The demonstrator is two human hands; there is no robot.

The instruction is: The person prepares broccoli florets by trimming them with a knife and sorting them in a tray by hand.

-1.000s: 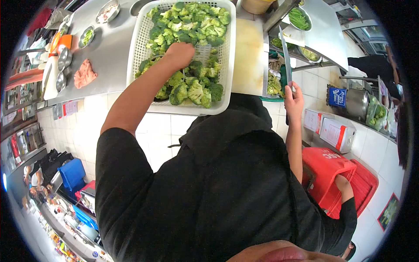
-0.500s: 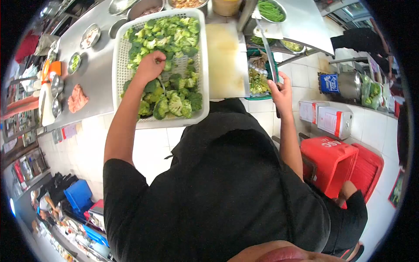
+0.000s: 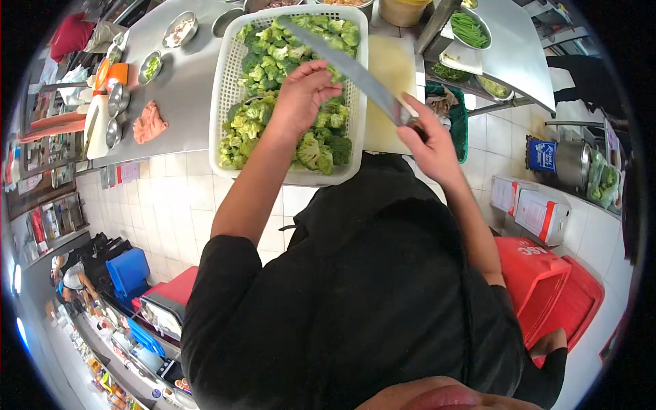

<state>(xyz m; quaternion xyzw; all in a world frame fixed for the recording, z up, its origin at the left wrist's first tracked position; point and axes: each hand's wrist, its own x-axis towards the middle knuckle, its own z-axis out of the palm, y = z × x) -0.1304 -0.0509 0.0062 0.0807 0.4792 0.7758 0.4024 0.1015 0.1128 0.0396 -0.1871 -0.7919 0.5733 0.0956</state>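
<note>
My right hand (image 3: 429,142) grips the handle of a long knife (image 3: 352,70), its blade slanting up and left over the basket. My left hand (image 3: 305,96) is above the middle of the basket, fingers curled together near the blade; whether they hold anything I cannot make out. Broccoli florets (image 3: 321,150) fill much of the white perforated basket (image 3: 217,113), in one heap at the far side and another at the near side. Right of the basket lies a yellow-stained cutting board (image 3: 389,65), partly under the knife and my right hand.
Green beans fill a bowl (image 3: 470,31) at the upper right. A pink cloth (image 3: 149,123) and small metal bowls (image 3: 180,29) lie on the steel counter at left. A green crate (image 3: 459,137) stands below, right of the board. A red bin (image 3: 533,273) is on the floor.
My right hand has brought the knife left, from beside the board to over the basket. My left hand has lifted from among the broccoli toward the blade. The view has shifted.
</note>
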